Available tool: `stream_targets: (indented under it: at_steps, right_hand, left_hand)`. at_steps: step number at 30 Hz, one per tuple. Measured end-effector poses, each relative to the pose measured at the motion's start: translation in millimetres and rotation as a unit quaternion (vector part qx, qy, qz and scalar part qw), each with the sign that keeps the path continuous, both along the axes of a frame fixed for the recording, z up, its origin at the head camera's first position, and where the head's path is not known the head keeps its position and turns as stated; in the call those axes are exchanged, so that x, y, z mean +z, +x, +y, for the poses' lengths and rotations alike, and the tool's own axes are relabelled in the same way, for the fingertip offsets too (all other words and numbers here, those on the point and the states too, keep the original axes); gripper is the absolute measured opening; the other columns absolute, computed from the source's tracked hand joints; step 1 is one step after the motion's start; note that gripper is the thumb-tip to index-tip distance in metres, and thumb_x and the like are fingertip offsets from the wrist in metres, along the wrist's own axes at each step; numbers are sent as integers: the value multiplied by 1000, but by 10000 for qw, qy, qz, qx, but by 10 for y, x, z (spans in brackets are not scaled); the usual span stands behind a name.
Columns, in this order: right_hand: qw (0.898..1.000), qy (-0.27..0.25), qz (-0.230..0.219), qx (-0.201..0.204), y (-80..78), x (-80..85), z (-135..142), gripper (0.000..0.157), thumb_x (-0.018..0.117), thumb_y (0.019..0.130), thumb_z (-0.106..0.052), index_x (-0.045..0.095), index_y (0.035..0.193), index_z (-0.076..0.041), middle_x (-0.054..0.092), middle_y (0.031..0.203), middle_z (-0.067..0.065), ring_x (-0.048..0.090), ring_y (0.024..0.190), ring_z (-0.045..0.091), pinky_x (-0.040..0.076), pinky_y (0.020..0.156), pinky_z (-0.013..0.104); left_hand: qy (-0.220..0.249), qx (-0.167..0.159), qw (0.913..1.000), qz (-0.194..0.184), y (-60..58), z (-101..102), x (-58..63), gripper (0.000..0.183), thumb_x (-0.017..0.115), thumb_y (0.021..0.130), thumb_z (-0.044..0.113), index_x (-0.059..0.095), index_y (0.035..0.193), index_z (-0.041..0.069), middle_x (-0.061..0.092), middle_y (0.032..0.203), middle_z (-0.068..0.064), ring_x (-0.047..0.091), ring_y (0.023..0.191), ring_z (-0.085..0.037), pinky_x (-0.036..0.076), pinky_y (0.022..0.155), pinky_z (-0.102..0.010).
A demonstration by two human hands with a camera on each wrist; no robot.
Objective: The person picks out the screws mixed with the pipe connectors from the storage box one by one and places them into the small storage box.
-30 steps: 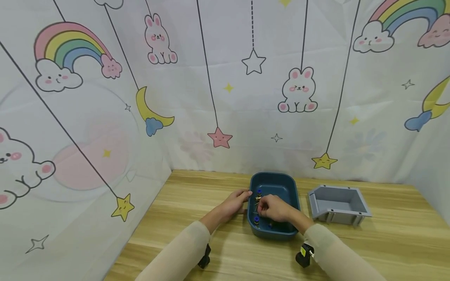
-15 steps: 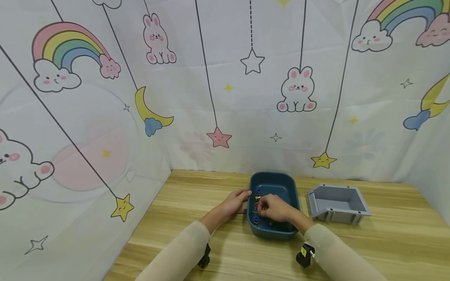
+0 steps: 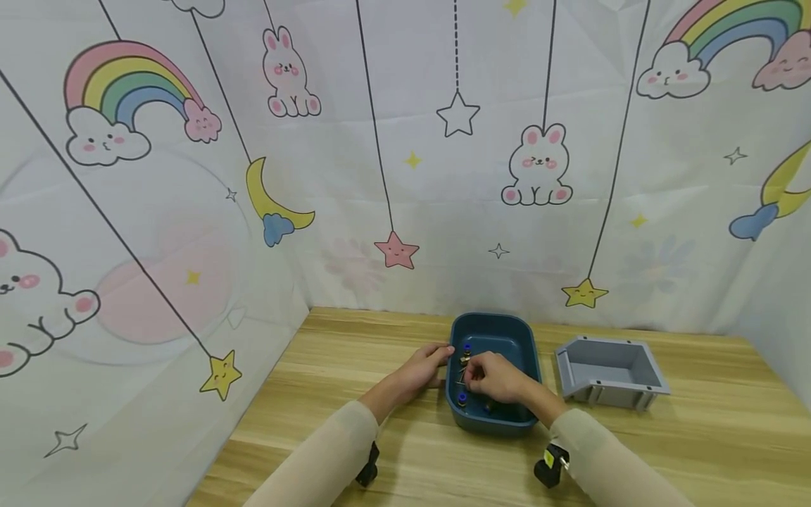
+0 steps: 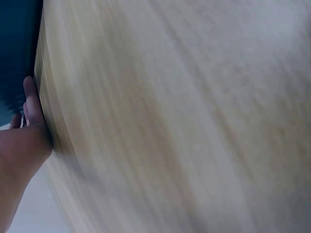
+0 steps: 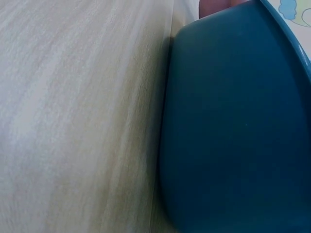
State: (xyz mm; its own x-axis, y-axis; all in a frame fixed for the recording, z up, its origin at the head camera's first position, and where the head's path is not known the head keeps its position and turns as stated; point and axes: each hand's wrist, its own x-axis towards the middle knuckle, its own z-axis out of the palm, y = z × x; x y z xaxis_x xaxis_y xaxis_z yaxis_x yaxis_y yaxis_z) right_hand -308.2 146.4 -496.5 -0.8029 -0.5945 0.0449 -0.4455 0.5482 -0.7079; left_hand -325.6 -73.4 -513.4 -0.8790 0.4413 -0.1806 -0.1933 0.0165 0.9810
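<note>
A deep blue plastic tub point(image 3: 494, 425) stands on the table, with small brass-coloured pieces and blue-collared fittings point(image 3: 462, 400) along its left side. My left hand point(image 3: 419, 370) lies against the tub's left wall, its fingertips right at the rim; the left wrist view shows straight fingers point(image 4: 32, 99) along the outside. Inside the tub, my right hand point(image 3: 497, 377) has its fingers curled down and pinches a thin metal piece point(image 3: 460, 383) among the small parts. Much of that piece is hidden by the fingers. From the right wrist, the tub's outer wall point(image 5: 238, 126) hides most of the hand.
A grey plastic bin point(image 3: 611, 370) stands to the right of the tub. The wood-grain table point(image 3: 355, 338) meets a white cartoon-print curtain point(image 3: 443, 282) at the back and left. Another dark fitting point(image 3: 490, 405) lies under the right hand.
The thin metal pieces by my right fingertips have shifted slightly inside the tub. Both hands stay in nearly the same place, and the head view has tilted a little.
</note>
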Motion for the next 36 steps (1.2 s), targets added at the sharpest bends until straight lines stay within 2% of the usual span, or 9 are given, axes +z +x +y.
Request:
stream_targets:
  at_steps: [10, 20, 29, 36]
  right_hand:
    - [9998, -53, 185, -78, -6, 5, 4, 6, 73, 89, -2, 70, 87, -6, 63, 79, -7, 57, 71, 7, 49, 66, 25]
    - [9995, -36, 309, -63, -4, -18, -13, 11, 74, 91, -2, 71, 86, -11, 65, 79, -8, 58, 70, 7, 51, 66, 27]
    - [9986, -128, 432, -271, -1, 2, -25, 3, 75, 89, -5, 73, 87, -6, 66, 79, -9, 59, 71, 6, 53, 67, 26]
    - [9967, -335, 590, -452, -21, 1, -16, 4, 77, 88, -5, 74, 88, -8, 67, 81, -8, 59, 73, 6, 53, 68, 26]
  left_hand:
    - [-63, -48, 10000, 43, 11, -3, 30, 61, 54, 112, 35, 42, 156, -6, 52, 153, -22, 49, 144, -33, 59, 101, -45]
    - [-130, -24, 9999, 19, -1, -12, 17, 61, 52, 112, 36, 40, 157, -3, 52, 153, -21, 49, 144, -33, 59, 102, -46]
    - [-61, 66, 9999, -83, -19, -3, -11, 61, 55, 111, 34, 40, 157, -4, 53, 152, -22, 51, 141, -32, 59, 101, -46]
    - [21, 59, 9999, -121, -24, 3, -9, 64, 55, 111, 34, 38, 158, -6, 53, 151, -24, 53, 140, -33, 59, 102, -47]
